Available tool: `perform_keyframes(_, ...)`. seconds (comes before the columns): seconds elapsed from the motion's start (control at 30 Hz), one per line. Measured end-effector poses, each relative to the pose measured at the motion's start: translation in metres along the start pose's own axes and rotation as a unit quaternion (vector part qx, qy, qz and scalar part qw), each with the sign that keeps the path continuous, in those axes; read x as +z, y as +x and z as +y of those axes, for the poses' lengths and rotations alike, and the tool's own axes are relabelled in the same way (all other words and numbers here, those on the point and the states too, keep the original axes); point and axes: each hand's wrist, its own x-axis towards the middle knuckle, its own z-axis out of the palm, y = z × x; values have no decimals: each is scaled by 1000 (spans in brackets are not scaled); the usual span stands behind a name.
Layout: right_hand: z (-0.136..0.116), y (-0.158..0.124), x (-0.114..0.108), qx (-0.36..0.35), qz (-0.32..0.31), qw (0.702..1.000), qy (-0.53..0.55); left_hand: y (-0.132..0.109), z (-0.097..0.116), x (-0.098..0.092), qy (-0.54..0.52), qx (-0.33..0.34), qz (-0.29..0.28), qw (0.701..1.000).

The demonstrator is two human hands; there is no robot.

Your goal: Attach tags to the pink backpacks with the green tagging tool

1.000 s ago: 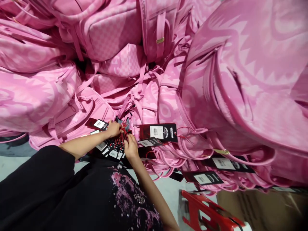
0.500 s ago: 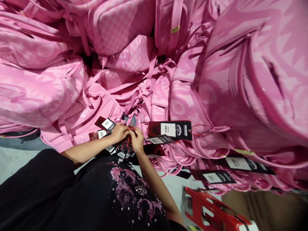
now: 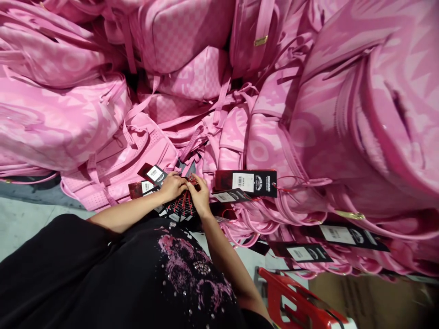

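Observation:
My left hand (image 3: 173, 186) and my right hand (image 3: 200, 194) meet fingertip to fingertip over a bunch of red tag strings (image 3: 184, 201). Both hands are closed in a pinch at the top of the strings; the exact spot gripped is small and partly hidden by my fingers. Below them fan out several black hang tags (image 3: 173, 214), whose lower ends lie against my black top. Two more tags with white barcode labels, one a black tag (image 3: 153, 174), stick out beyond my left hand. Right of my right hand a large hang tag (image 3: 245, 183) rests on pink straps.
Pink backpacks (image 3: 192, 36) are piled high in front of me and on both sides. A large pink backpack (image 3: 343, 114) leans at the right, with more tags (image 3: 305, 252) hanging below. A red plastic stool-like object (image 3: 291, 297) and brown cardboard (image 3: 377, 297) are at lower right.
The view has shifted slightly, so the bags sit a little further right. My fingers have moved slightly on the strings, and my two hands are still together there.

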Motion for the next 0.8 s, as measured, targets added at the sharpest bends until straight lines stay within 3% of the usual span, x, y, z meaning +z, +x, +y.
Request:
perform_keyframes(0.17, -18, 19, -24, -3, -86, 994, -70, -1, 1, -2, -15, -1, -10, 1000)
perform_keyframes(0.33, -25, 30, -26, -4, -157, 985, -77, -1, 3, -4, -50, -9, -20, 998)
perform_keyframes(0.53, -15, 27, -19, 34, -140, 988, -54, 2, 4, -11, -143, -34, -44, 988)
perform_keyframes(0.63, -12, 24, -21, 53, -151, 985, -61, 9, -1, -12, -209, -13, -93, 974)
perform_keyframes(0.8, -19, 23, -28, 19, -123, 985, -122, 24, -6, -13, -228, 10, -133, 965)
